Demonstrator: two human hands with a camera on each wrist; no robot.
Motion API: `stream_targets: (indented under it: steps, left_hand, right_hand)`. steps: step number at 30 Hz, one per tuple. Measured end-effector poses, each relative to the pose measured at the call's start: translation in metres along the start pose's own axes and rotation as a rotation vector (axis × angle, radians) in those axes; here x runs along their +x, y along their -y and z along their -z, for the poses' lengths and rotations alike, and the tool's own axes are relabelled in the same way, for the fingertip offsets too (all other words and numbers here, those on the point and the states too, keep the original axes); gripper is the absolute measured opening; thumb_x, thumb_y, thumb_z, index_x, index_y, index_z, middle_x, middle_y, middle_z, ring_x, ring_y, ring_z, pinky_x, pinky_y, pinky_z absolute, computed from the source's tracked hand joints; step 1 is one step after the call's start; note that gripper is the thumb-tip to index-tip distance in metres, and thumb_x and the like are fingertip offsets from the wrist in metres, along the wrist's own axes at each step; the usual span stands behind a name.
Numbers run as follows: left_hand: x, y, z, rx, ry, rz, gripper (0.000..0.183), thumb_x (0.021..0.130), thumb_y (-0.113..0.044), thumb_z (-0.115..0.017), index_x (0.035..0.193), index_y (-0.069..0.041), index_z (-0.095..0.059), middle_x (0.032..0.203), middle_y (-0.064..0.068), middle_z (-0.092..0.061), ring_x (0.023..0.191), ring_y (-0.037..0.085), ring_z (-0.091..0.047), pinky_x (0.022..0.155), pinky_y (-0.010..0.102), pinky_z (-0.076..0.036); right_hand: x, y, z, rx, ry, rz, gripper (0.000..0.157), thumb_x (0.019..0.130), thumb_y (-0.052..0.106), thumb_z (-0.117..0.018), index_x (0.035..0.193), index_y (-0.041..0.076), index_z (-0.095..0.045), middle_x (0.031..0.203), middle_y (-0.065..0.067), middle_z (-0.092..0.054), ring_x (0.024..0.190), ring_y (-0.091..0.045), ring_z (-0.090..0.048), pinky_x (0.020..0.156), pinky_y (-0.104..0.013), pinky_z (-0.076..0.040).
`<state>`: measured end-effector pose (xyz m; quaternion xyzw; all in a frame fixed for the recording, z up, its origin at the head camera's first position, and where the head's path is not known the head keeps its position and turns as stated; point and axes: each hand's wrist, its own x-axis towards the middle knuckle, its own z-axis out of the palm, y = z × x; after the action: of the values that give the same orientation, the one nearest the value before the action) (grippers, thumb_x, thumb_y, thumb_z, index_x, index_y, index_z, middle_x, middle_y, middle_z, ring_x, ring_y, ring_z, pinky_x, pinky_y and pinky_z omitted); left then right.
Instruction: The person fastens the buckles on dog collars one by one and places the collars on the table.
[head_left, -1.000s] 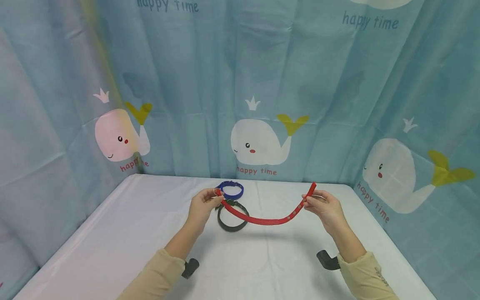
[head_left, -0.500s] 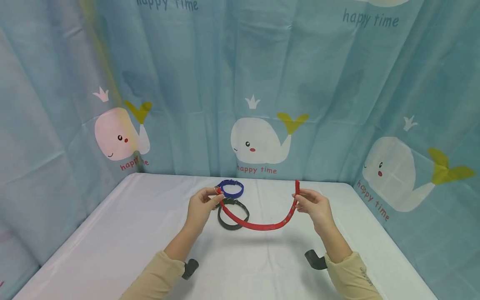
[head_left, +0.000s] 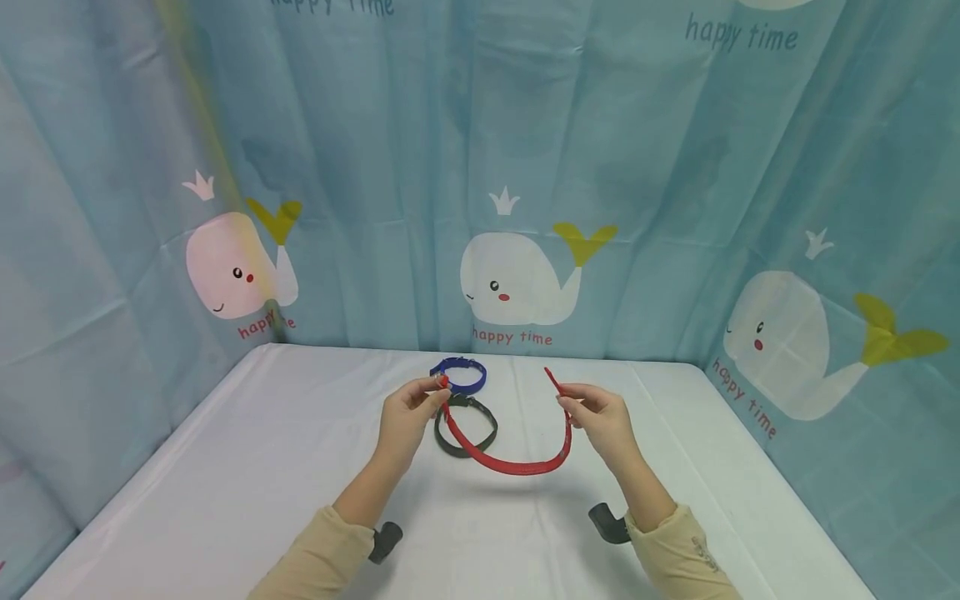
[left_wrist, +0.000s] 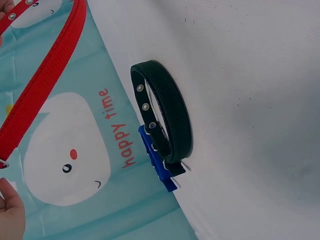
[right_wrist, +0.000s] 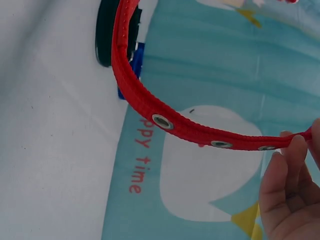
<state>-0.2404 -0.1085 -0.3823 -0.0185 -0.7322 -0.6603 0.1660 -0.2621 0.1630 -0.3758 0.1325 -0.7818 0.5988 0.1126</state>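
A red pet collar (head_left: 517, 468) hangs in a U between both hands, above the table. My left hand (head_left: 402, 419) pinches its buckle end, where a metal ring shows in the left wrist view. Near the other end, my right hand (head_left: 602, 421) pinches the strap between thumb and fingers, and the tip sticks up past them. Metal eyelets (right_wrist: 162, 121) line that part of the strap in the right wrist view. Behind the left hand, a dark green collar (left_wrist: 175, 110) stands on its edge, fastened in a loop. Just beyond it is a blue collar (head_left: 472, 386), also looped.
The white-covered table (head_left: 300, 467) ends at a light blue curtain (head_left: 360, 250) with printed whales. Black curved pieces (head_left: 609, 523) stick out at both wrists, by the beige sleeves (head_left: 678, 554).
My right hand has moved left toward the left hand, so the red collar sags into a deeper, narrower U. The left hand has barely moved, and the looped collars stay put.
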Motion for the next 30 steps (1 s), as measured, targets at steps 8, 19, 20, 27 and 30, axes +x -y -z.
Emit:
stream_targets:
  steps: [8, 19, 20, 27, 30]
  left_hand:
    - [-0.002, 0.0, 0.001, -0.004, 0.007, -0.018, 0.029, 0.086, -0.02, -0.064, 0.111, -0.005, -0.064, 0.102, 0.008, -0.063, 0.077, 0.014, -0.053, 0.07, 0.019, -0.047]
    - [-0.008, -0.005, -0.001, -0.01, 0.014, 0.002, 0.03, 0.086, -0.019, -0.064, 0.112, -0.004, -0.064, 0.099, 0.008, -0.062, 0.074, 0.011, -0.051, 0.067, 0.019, -0.046]
    - [-0.008, -0.005, -0.001, -0.014, 0.016, 0.0, 0.029, 0.086, -0.018, -0.064, 0.111, -0.004, -0.064, 0.097, 0.008, -0.062, 0.073, 0.012, -0.05, 0.065, 0.02, -0.045]
    - [-0.01, -0.006, -0.003, 0.007, 0.041, 0.009, 0.028, 0.086, -0.016, -0.064, 0.111, -0.003, -0.064, 0.092, 0.012, -0.062, 0.072, 0.018, -0.05, 0.063, 0.02, -0.045]
    - [-0.014, -0.014, -0.005, 0.015, 0.053, -0.007, 0.026, 0.086, -0.015, -0.064, 0.108, -0.002, -0.064, 0.088, 0.012, -0.061, 0.069, 0.016, -0.05, 0.062, 0.018, -0.045]
  right_hand:
    - [-0.002, 0.005, -0.01, -0.047, -0.014, 0.046, 0.021, 0.083, 0.006, -0.066, 0.103, 0.003, -0.067, 0.09, -0.012, -0.067, 0.074, -0.026, -0.06, 0.065, -0.023, -0.051]
    - [-0.004, 0.012, -0.022, -0.085, -0.019, 0.072, 0.017, 0.081, 0.005, -0.067, 0.098, 0.002, -0.068, 0.088, -0.012, -0.067, 0.064, -0.016, -0.054, 0.059, -0.02, -0.044]
    - [-0.005, 0.015, -0.023, -0.09, -0.017, 0.073, 0.016, 0.081, 0.004, -0.067, 0.097, 0.001, -0.068, 0.088, -0.013, -0.067, 0.064, -0.017, -0.054, 0.058, -0.019, -0.043]
    - [-0.018, 0.047, -0.029, -0.134, -0.007, 0.094, 0.015, 0.081, -0.002, -0.065, 0.095, -0.004, -0.067, 0.085, -0.016, -0.065, 0.061, -0.017, -0.05, 0.055, -0.019, -0.041]
    - [-0.019, 0.05, -0.032, -0.13, 0.002, 0.086, 0.014, 0.081, -0.002, -0.065, 0.095, -0.003, -0.067, 0.084, -0.015, -0.065, 0.061, -0.018, -0.05, 0.055, -0.02, -0.041]
